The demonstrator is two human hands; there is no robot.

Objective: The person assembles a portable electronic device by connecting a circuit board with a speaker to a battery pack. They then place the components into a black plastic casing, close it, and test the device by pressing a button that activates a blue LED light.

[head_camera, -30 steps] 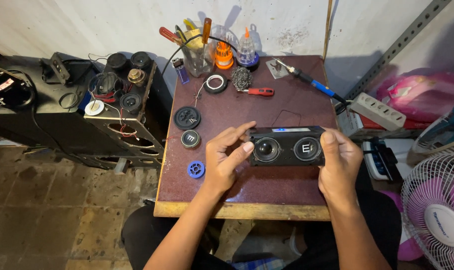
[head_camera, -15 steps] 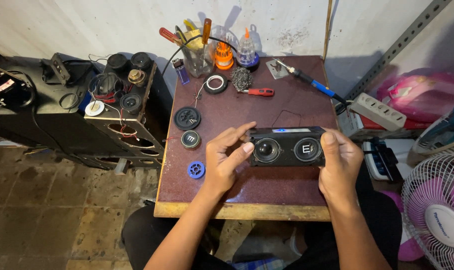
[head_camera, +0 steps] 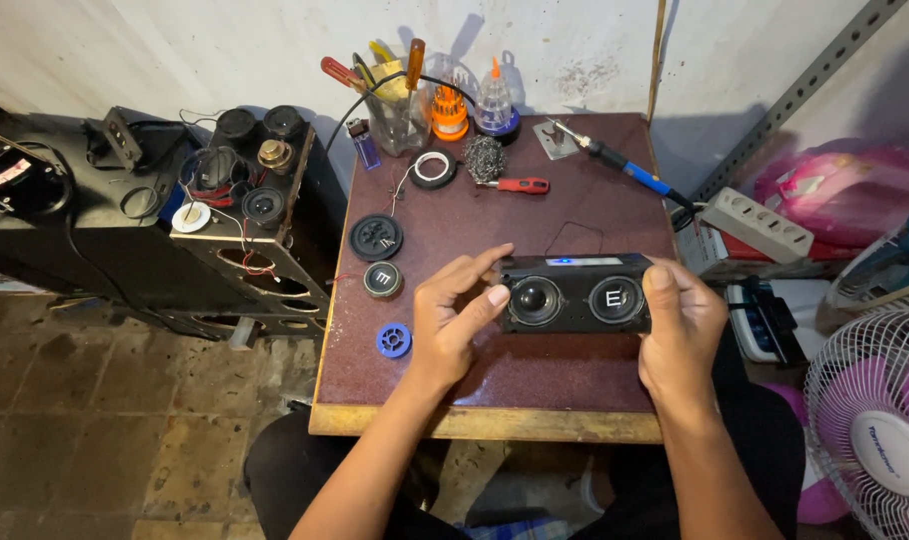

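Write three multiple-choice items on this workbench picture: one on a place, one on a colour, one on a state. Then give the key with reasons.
1. Where does the small blue ring lie?
A. on the table, left of the left hand
B. on the fan
C. in the tool cup

2. What colour is the handle of the screwdriver lying flat on the table?
A. green
B. red
C. white

3. How is the black speaker held?
A. by one hand
B. by no hand
C. by both hands

Key: A, it lies on the tabletop beside that hand; B, the handle is red; C, the right hand grips the other end.
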